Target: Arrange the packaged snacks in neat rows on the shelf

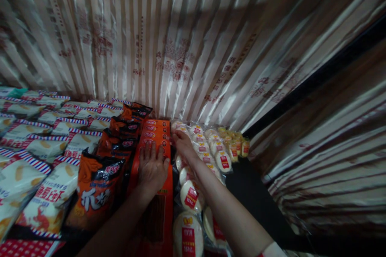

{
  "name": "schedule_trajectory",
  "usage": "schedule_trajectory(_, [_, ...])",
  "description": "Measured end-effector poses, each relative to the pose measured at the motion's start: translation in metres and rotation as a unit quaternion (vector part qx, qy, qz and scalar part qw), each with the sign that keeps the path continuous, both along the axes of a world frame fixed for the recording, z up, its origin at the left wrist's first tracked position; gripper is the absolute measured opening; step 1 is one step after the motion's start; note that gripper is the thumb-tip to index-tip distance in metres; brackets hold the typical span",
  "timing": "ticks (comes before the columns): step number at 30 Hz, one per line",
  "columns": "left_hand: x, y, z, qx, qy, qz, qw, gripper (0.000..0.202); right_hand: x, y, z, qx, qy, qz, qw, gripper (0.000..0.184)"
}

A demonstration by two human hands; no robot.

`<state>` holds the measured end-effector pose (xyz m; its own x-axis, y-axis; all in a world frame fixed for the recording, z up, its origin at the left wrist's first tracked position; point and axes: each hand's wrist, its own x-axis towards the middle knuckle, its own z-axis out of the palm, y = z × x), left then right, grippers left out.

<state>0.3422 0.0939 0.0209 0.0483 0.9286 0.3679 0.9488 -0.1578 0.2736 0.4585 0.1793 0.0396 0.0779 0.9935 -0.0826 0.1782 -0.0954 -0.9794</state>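
My left hand [153,168] lies flat, fingers spread, on a row of long orange snack packets [164,204] that overlap one another. Beyond it, my right hand [181,141] reaches to the right edge of those packets, beside the column of clear-wrapped round pale cakes [190,196]. Its fingers are bent and partly hidden, so I cannot make out whether anything is in them. Left of the orange packets stand orange-and-black snack bags [96,188] in a line going back.
White snack bags with striped edges [45,209] fill the left side in rows. Small yellow packs [233,146] sit at the back right, by a dark board surface [250,196]. A pleated printed curtain [177,56] hangs behind, and a dark bar [316,76] slants across the right.
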Motion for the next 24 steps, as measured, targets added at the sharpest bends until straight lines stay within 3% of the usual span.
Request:
schedule_trajectory(6, [-0.001, 0.0, -0.006, 0.016, 0.037, 0.0, 0.999, 0.044, 0.008, -0.021, 0.003, -0.009, -0.023, 0.015, 1.0, 0.019])
schedule_trajectory(11, [-0.002, 0.0, -0.009, 0.018, 0.042, -0.003, 0.999, 0.044, 0.012, -0.034, 0.006, -0.019, 0.016, 0.0, 1.0, 0.018])
schedule_trajectory(19, [-0.002, -0.001, -0.004, 0.022, 0.027, -0.011, 0.999, 0.045, 0.017, -0.041, 0.001, -0.008, 0.004, 0.012, 1.0, 0.016])
schedule_trajectory(24, [-0.002, -0.001, -0.004, 0.024, 0.015, -0.009, 1.0, 0.044, 0.017, -0.041, -0.004, 0.001, -0.058, 0.031, 0.998, 0.019])
